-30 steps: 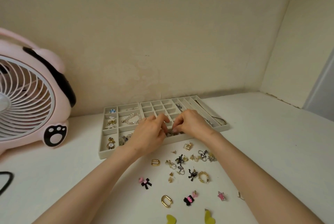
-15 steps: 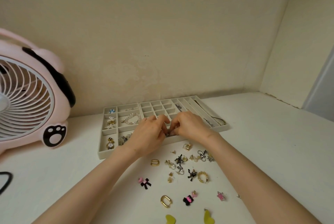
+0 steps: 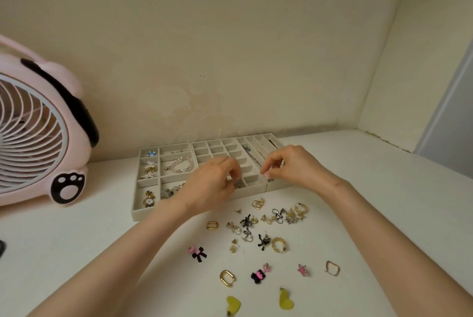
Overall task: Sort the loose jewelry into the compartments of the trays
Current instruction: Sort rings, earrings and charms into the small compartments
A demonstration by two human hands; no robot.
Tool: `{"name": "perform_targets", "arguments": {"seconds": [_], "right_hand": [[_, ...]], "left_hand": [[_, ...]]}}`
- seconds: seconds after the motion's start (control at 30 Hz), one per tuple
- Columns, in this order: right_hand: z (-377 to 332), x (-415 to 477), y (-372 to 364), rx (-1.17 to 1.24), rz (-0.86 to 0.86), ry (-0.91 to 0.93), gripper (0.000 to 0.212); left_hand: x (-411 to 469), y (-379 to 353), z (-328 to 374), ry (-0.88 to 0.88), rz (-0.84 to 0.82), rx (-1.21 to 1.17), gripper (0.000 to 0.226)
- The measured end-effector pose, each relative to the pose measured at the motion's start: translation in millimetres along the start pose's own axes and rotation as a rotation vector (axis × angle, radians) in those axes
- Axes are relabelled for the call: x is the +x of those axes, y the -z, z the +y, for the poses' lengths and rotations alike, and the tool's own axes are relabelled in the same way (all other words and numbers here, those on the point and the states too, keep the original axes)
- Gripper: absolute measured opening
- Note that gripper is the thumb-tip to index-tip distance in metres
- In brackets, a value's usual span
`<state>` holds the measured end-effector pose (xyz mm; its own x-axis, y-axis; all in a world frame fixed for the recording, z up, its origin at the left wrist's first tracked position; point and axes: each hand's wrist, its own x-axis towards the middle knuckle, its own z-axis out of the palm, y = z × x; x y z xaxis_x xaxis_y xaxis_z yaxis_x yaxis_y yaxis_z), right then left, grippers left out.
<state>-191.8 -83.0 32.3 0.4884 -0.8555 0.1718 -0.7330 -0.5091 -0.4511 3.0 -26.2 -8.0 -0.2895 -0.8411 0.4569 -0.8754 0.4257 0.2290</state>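
Already, pearl bracelet (image 3: 179, 166) inside left tray (image 3: 143, 214).

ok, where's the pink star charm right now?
Head view: the pink star charm lies loose on the table, on the right of the scattered pile, between the black-and-pink bow and the squarish gold hoop.

Left hand (image 3: 211, 187), right hand (image 3: 295, 166) curled over trays (image 3: 140, 215)

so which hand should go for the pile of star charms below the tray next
Right, probably. The right hand hovers over the right end of the trays, and the star pile lies just nearer the person. The left hand is further off, fingers at a middle compartment.
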Motion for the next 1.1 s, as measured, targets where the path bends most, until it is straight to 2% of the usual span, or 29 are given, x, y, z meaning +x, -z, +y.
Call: {"name": "perform_targets", "arguments": {"seconds": [0.07, 0.23, 0.3, 0.53, 0.63, 0.77, 0.9, 1.1], "right_hand": [[11, -10, 7, -0.021, -0.022, -0.035, 0.008], [39, -35, 15, -0.085, -0.245, -0.142, 0.018], [46, -41, 12, -0.078, -0.274, -0.173, 0.020], [55, -42, -2, -0.065, -0.158, -0.142, 0.017], [53, -38, 2, -0.002, -0.032, -0.113, 0.018], [39, -25, 1, 0.130, 0.134, -0.030, 0.009], [15, -3, -8, 0.089, 0.082, 0.045, 0.005], [-1, 26, -17, -0.169, -0.110, 0.096, 0.008]], "left_hand": [[0, 2, 2, -0.005, -0.014, -0.022, 0.011], [0, 4, 14, -0.017, -0.091, -0.076, 0.013], [0, 5, 19, -0.024, -0.101, -0.072, 0.014], [-2, 0, 25, -0.048, -0.127, -0.079, 0.011], [-2, -2, 19, -0.011, -0.083, -0.064, 0.012], [0, -5, 7, 0.083, 0.011, -0.055, 0.010], [1, -7, -1, 0.164, 0.074, -0.040, 0.012], [-1, -2, -3, 0.199, 0.078, -0.070, 0.012]]}}
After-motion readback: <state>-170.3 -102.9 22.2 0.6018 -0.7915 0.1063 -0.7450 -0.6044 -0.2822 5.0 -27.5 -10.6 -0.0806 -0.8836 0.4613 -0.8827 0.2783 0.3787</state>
